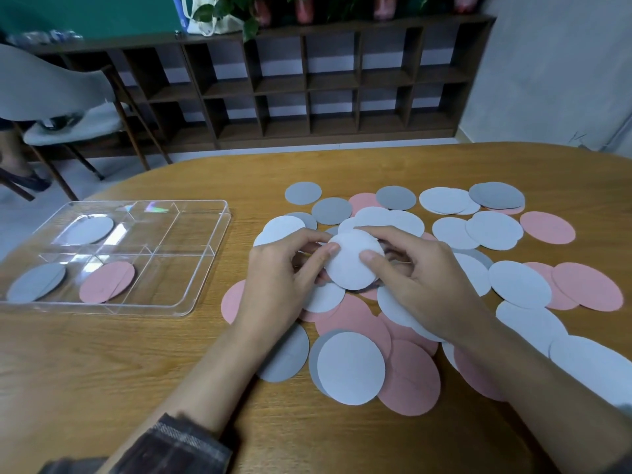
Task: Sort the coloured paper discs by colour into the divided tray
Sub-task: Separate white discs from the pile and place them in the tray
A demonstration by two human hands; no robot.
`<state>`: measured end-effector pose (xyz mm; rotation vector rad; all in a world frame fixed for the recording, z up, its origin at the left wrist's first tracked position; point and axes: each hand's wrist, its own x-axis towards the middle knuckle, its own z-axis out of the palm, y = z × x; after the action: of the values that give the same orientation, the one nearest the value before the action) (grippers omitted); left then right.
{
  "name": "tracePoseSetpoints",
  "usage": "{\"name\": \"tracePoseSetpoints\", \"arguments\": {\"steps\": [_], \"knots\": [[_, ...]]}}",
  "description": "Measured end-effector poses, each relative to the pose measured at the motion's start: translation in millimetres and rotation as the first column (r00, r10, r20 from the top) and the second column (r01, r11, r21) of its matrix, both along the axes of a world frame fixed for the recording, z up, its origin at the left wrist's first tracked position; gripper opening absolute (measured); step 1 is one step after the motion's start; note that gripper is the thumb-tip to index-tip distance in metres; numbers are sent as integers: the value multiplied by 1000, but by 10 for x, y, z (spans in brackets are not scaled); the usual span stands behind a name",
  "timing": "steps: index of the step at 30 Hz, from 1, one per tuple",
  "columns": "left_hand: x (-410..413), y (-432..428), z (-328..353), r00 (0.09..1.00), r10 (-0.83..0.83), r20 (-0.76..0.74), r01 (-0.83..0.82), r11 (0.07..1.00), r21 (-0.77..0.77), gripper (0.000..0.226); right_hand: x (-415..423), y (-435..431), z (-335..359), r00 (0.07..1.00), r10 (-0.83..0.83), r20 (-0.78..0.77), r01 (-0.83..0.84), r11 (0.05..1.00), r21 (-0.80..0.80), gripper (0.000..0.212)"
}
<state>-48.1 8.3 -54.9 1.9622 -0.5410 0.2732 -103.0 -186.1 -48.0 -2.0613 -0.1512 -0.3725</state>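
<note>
Soft even light, perhaps slight edge warping.

Fingers of the left hand point(280, 278) and right hand point(417, 278) vanish behind the white disc point(352, 265) they pinch; one sheet or several, unclear. The right forearm partly covers pink discs point(477, 376). The left edge cuts the grey chair point(51, 94), the top edge the potted plants point(239, 12).

discs point(410, 374) — pink, grey, white | tray point(205, 268) — clear | table point(102, 364) — wood-grain
</note>
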Motion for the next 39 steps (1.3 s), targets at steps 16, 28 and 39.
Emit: {"name": "tracePoseSetpoints", "arguments": {"steps": [16, 28, 39], "knots": [[83, 219, -7, 992, -101, -74, 126, 825, 551, 66, 36, -104, -65, 995, -100, 28, 104, 961, -258, 21], [37, 198, 51, 987, -82, 135, 43, 962, 269, 12, 49, -104, -95, 994, -111, 6, 110, 969, -221, 22], [19, 117, 21, 993, 4, 119, -9, 999, 45, 5, 23, -75, -47, 998, -49, 28, 53, 987, -149, 27]]}}
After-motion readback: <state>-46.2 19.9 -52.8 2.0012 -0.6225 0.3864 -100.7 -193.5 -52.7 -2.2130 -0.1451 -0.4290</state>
